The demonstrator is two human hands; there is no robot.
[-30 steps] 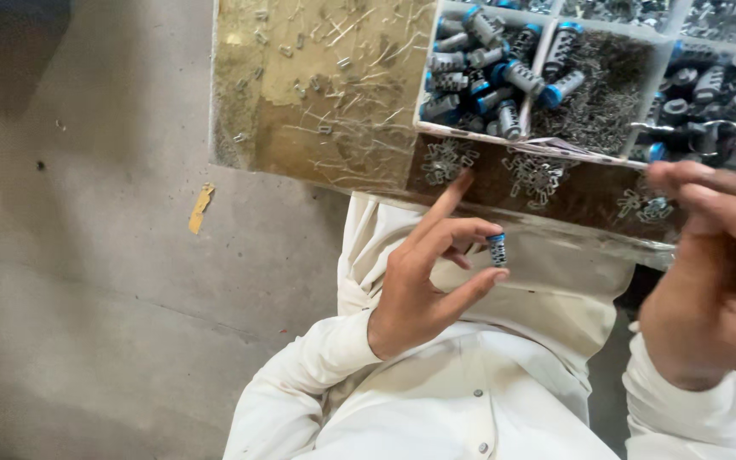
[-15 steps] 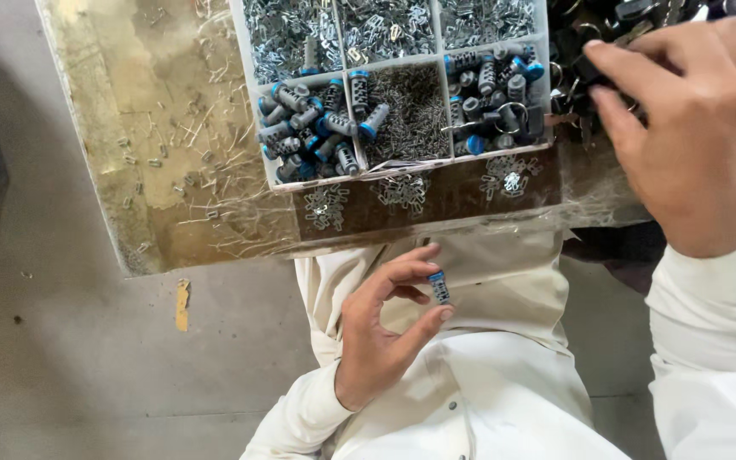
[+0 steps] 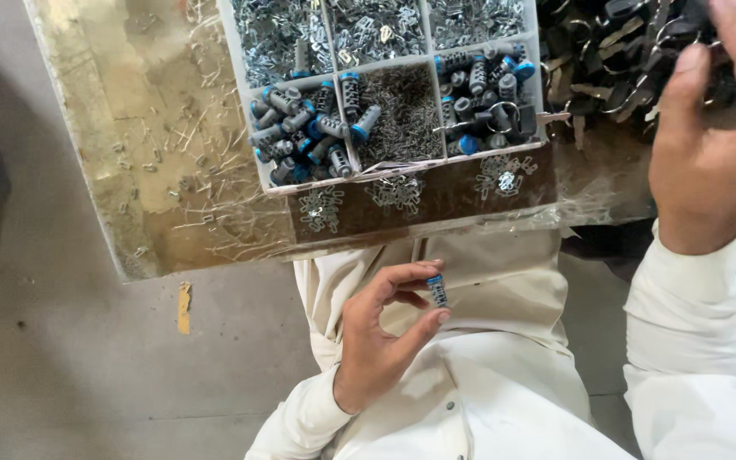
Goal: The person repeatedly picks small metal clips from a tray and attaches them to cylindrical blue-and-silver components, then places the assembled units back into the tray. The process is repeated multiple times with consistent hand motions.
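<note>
One small grey-and-blue cylinder [image 3: 438, 290] is pinched between thumb and fingertips of the left hand [image 3: 381, 341], low in the frame. The right hand [image 3: 709, 162], upper right, is curled into the black clips [image 3: 619, 51]; what its grip encloses cannot be told. Joining appears undone.

The light is soft and even, like daylight, and fairly bright. The worn brassy-brown table [image 3: 155, 153] shows a pale sheen along its left part, and its clear plastic covering glints near the front edge. The grey concrete floor [image 3: 61, 358] darkens to shadow at the far left. The right hand [image 3: 709, 145], close to the lens, is slightly blurred. The white compartmented plastic tray [image 3: 402, 166] stays sharp.
</note>
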